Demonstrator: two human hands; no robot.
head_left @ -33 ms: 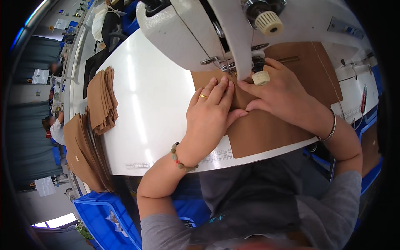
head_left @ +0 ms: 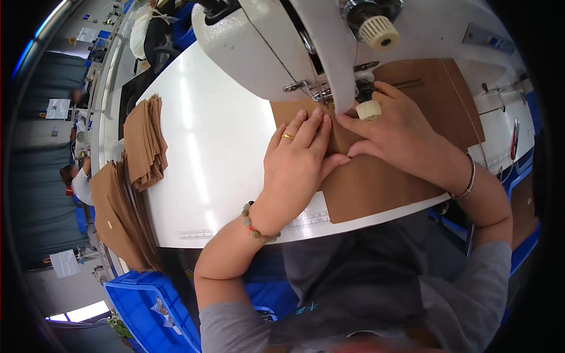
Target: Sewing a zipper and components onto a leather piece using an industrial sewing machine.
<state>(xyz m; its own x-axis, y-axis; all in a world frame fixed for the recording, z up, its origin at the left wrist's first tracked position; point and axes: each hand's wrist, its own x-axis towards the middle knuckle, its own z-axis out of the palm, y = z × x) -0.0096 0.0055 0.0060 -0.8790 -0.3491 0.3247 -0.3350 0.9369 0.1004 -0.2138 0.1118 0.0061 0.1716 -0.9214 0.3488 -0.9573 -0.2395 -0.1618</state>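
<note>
A brown piece of fabric lies under the needle area of a white sewing machine, flat on the white table. My left hand rests on its left part, fingers stretched toward the presser foot. On the other side, my right hand presses the fabric with its fingers apart, partly behind a cream knob. The two thumbs nearly meet on the cloth. Neither hand grips anything. What lies right under the needle is hidden by the machine head and my fingertips.
Stacks of brown fabric pieces lie at the table's left edge, some hanging over it. Below them stands a blue crate. Small scissors or snips with a red handle lie at the right. A ruler strip runs along the near edge.
</note>
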